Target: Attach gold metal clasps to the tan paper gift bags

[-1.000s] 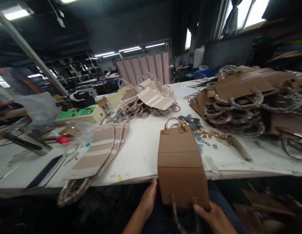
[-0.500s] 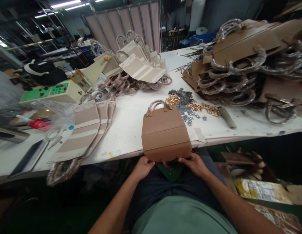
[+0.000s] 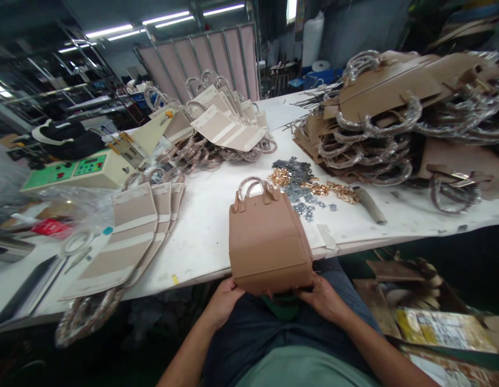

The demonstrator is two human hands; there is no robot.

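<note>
A tan folded bag piece [image 3: 265, 242] with wrapped loop handles lies half over the near edge of the white table [image 3: 209, 215]. My left hand [image 3: 223, 301] grips its lower left corner from beneath, fingers curled under it. My right hand [image 3: 319, 295] holds the lower right corner the same way. Both hands sit just below the table edge, above my lap.
Cream bag panels [image 3: 128, 236] lie fanned at the left, more [image 3: 225, 129] at the back. A tall stack of tan bags [image 3: 394, 118] fills the right. Gold and grey metal fittings [image 3: 309, 188] are scattered behind the bag. A green control box [image 3: 76, 169] stands at the left.
The bag's loose lower half, which hung down over my lap, has been folded up under the piece. Both hands moved up to its near edge. The view tilted downward.
</note>
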